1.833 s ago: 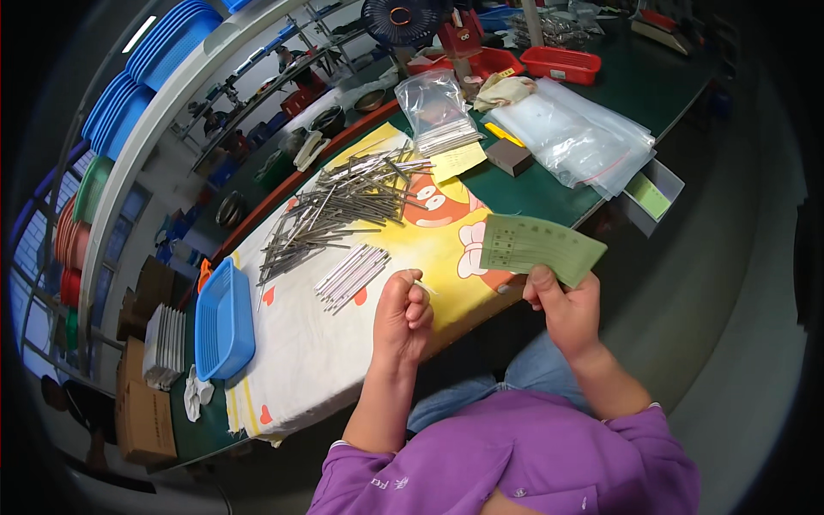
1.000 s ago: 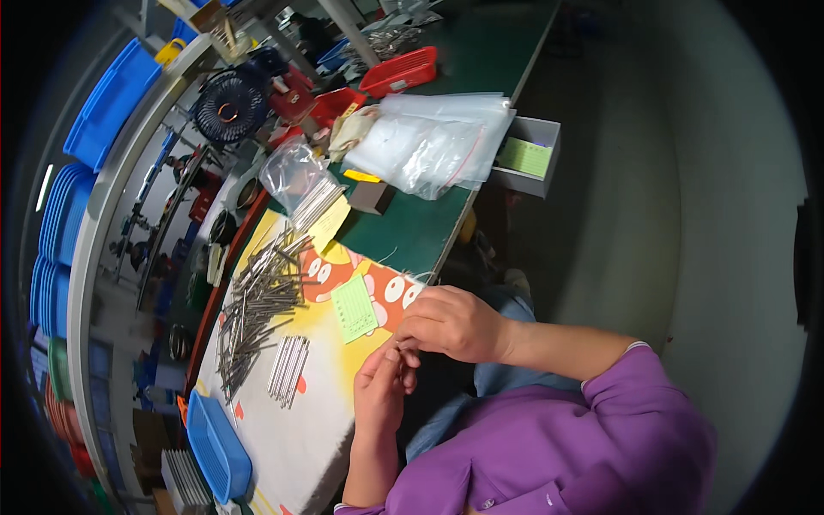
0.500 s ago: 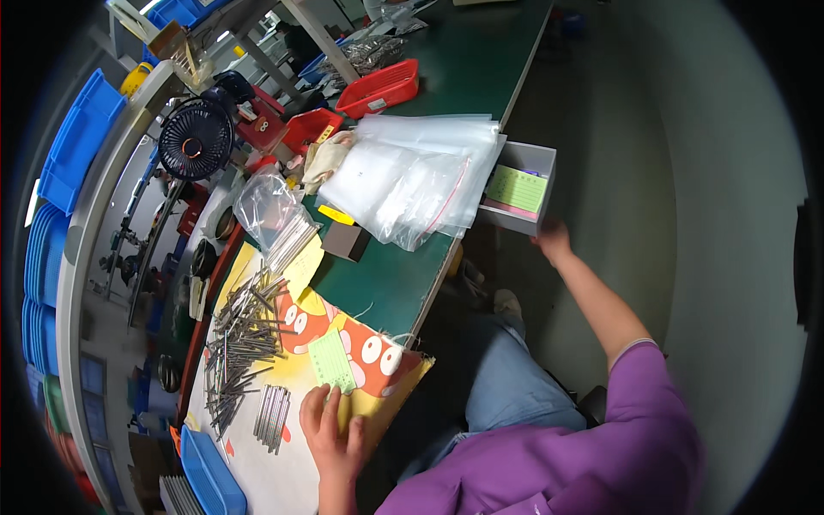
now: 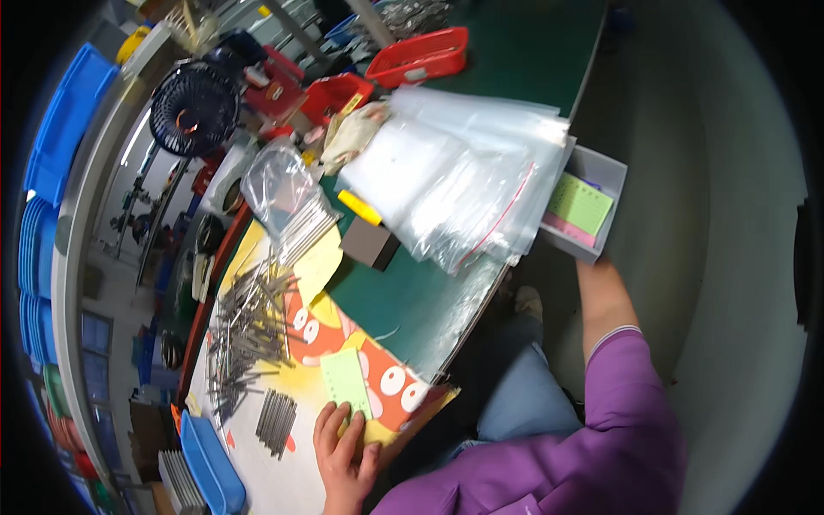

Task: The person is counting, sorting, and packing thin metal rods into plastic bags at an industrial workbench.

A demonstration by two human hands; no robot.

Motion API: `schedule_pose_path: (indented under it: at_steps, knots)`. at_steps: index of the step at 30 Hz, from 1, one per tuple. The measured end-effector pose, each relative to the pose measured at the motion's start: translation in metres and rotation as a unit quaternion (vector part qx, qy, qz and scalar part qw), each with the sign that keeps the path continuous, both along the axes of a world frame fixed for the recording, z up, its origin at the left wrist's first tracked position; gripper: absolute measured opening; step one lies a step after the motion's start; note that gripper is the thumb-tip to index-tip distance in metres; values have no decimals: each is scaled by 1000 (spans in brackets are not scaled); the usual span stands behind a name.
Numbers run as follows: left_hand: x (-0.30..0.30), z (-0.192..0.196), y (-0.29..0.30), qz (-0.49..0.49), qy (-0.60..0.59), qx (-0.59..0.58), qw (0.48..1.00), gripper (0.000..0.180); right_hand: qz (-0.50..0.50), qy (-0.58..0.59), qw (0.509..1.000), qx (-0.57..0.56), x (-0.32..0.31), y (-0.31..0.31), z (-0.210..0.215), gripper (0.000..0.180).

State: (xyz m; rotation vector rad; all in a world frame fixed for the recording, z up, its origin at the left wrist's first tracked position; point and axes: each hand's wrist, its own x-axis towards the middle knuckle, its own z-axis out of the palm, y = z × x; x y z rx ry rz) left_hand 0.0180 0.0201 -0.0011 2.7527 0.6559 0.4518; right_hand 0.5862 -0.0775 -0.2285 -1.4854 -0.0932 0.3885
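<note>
My left hand (image 4: 342,448) lies flat on the yellow and orange patterned mat (image 4: 403,388) at the near table edge. Its spread fingertips touch a small pale green card (image 4: 344,383) and grip nothing. My right forearm (image 4: 603,302) in a purple sleeve stretches out to a grey open drawer (image 4: 606,177) under the table's right edge. The drawer holds green and pink cards (image 4: 580,206). It hides my right hand, so I cannot see what that hand does.
A heap of thin metal pins (image 4: 246,333) and a neat small bundle (image 4: 276,421) lie on the mat. Clear plastic bags (image 4: 463,184), a brown block (image 4: 369,244), a yellow marker (image 4: 360,208), red bins (image 4: 421,57), a black fan (image 4: 194,110) and a blue tray (image 4: 210,463) are around.
My right hand laid the green card on the mat, then reached out to the drawer and slipped behind it. My left hand dropped flat beside the card.
</note>
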Motion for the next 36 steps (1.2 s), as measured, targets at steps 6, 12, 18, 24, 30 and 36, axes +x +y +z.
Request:
schedule_pose_path:
  at_steps: [6, 12, 18, 24, 30, 36]
  knots:
    - [-7, 5, 6, 19, -25, 13, 999, 42, 195, -27, 958, -209, -160, -39, -41, 26]
    - [-7, 4, 9, 28, -66, -9, 997, 44, 593, -11, 799, -97, -268, -60, 73, 20]
    - [-25, 3, 1, -11, -74, 7, 997, 37, 661, -198, 712, 132, -358, -73, 219, 31]
    - [-35, -9, -8, 11, -120, 46, 992, 32, 809, -71, 423, 402, -436, -85, 296, 31]
    - [-23, -8, -14, 47, -155, 101, 982, 15, 708, -118, 502, 482, -449, -77, 282, 34]
    - [-32, -11, -8, 99, -310, -83, 942, 5, 350, -307, 866, 182, -417, -26, 229, 18]
